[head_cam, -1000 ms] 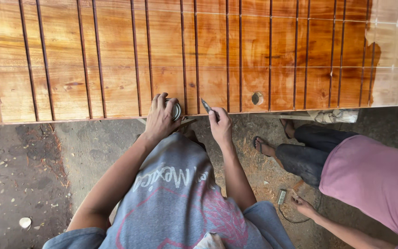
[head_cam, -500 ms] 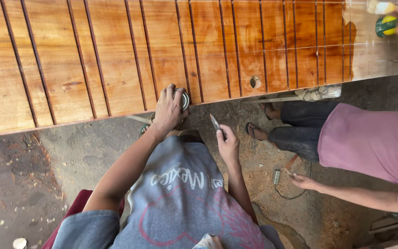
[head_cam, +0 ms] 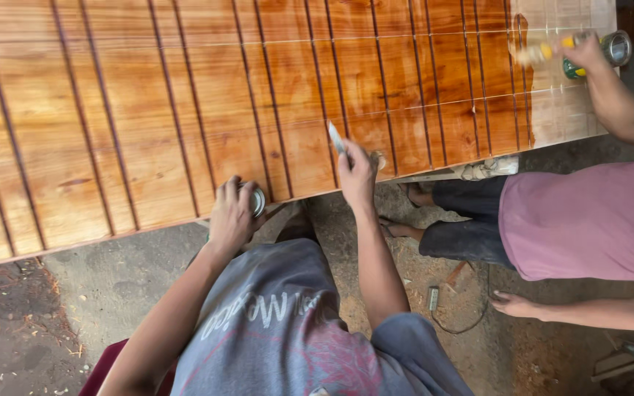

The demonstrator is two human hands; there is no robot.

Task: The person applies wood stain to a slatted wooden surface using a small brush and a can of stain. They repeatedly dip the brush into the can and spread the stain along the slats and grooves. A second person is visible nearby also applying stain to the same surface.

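Leaning over a big glossy orange-brown wooden panel [head_cam: 148, 125], smooth varnished grain cut by long dark parallel grooves. Rough dusty concrete floor [head_cam: 111, 286] below it. A co-worker in a soft pink shirt [head_cam: 588, 220] crouches at right, their hand [head_cam: 588, 53] on a shiny round can [head_cam: 615, 47] at the paler far corner. My left hand [head_cam: 232, 213] is wrapped around a small round metal tin [head_cam: 257, 199] at the panel's near edge. My right hand [head_cam: 357, 172] pinches a thin flat tool [head_cam: 337, 136], probably a narrow brush, tip on a groove.

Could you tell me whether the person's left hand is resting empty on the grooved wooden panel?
No, the left hand grips a small round metal tin at the panel's edge.
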